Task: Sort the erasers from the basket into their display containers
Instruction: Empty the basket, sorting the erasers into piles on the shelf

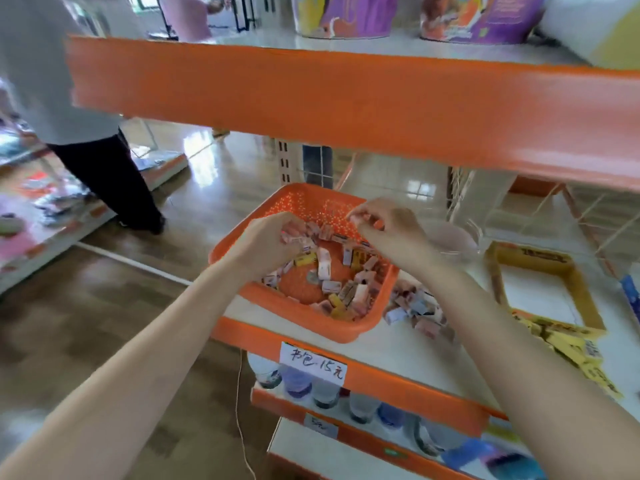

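1. The basket point(304, 317) is orange perforated plastic. It sits upright on the shelf at the middle of the view, tilted slightly out of square with the shelf edge.
2. The erasers point(325, 268) are small wrapped blocks in pink, white and yellow, scattered loosely over the basket floor, thickest toward its 4 o'clock corner.
3. The left hand point(270, 244) grips a few erasers at the basket's 10 o'clock side.
4. The right hand point(391, 226) pinches one pink eraser point(355, 216) above the 1 o'clock rim.
5. A sorted heap point(412, 306) of pinkish erasers lies on the shelf at 4 o'clock, just beside the basket.
6. The yellow cardboard container point(498, 285) stands open at 3 o'clock.
7. A clear plastic container point(453, 237) sits at 2 o'clock; its contents are blurred.
8. Yellow erasers point(568, 341) lie at the cardboard container's 5 o'clock.
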